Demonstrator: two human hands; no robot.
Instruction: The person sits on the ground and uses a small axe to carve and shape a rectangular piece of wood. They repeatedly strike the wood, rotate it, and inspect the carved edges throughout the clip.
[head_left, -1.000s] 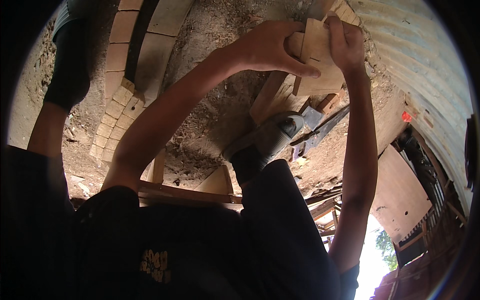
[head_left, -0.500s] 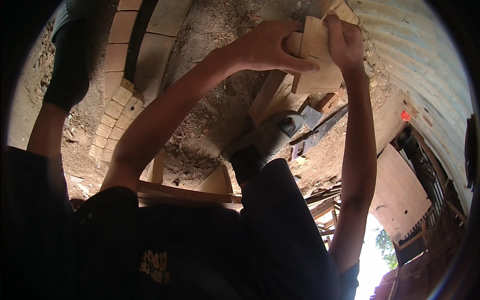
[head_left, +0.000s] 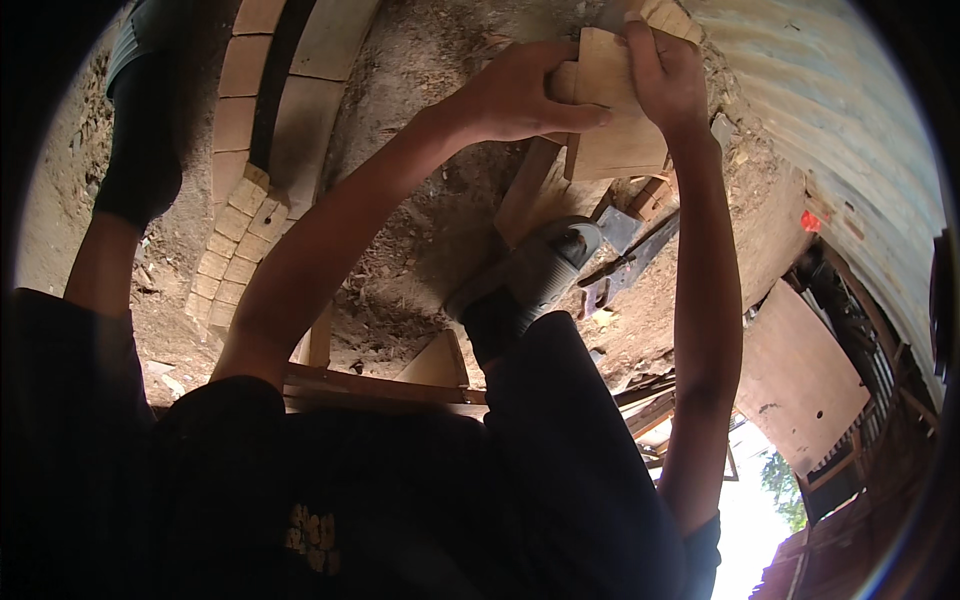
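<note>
A flat, pale wooden piece (head_left: 620, 145) is held up in both hands near the top of the view. My left hand (head_left: 520, 95) grips its left edge with the fingers wrapped over the front. On the right edge, my right hand (head_left: 665, 75) is closed with the fingers over the top. A second thin wooden piece (head_left: 668, 18) shows just behind my right hand. Below the hands, my foot in a grey shoe (head_left: 545, 272) rests on the dirt ground beside a wooden plank (head_left: 525, 195).
Pale bricks (head_left: 232, 235) lie in rows on the ground at the left. A dark metal tool (head_left: 625, 255) lies by the shoe. Corrugated metal sheeting (head_left: 840, 130) runs along the right, with a brown board (head_left: 795, 375) below it. A wooden bar (head_left: 370, 385) crosses near my knees.
</note>
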